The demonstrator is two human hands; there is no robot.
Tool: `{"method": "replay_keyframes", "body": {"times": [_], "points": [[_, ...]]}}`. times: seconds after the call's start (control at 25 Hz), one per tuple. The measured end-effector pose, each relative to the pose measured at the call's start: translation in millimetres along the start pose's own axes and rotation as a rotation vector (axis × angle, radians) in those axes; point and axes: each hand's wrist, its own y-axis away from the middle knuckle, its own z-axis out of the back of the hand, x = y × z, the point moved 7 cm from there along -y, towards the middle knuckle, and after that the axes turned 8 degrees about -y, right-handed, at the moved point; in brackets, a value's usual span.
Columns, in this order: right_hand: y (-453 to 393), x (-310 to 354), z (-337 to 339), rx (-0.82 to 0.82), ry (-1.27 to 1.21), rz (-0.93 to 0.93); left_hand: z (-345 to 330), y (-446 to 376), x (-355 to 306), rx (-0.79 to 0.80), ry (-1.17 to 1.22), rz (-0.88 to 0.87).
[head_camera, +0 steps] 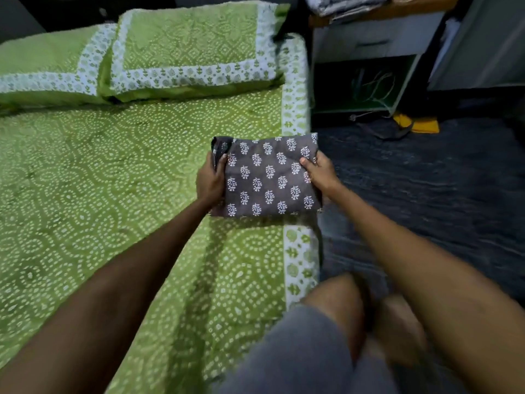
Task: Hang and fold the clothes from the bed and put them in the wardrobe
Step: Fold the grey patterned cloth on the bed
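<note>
Hands point(210, 183) point(319, 172) grip folded garment point(270, 180) between them

Dim room, bed point(113, 194) under green dotted sheet with white printed border, two matching pillows point(193, 49) at its head, dark floor point(440, 194) right of bed, white nightstand point(369, 52) with drawer beyond bed's corner, yellow cloth point(420, 125) on floor below nightstand
</note>
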Motion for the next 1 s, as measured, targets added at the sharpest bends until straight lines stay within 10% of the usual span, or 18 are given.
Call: {"method": "replay_keyframes", "body": {"times": [0.32, 1.0], "points": [[16, 116, 192, -0.227, -0.01, -0.099, -49, 19, -209, 0.13, 0.063, -0.049], [78, 467, 363, -0.472, 0.124, 0.123, 50, -9, -571, 0.214, 0.27, -0.302]]}}
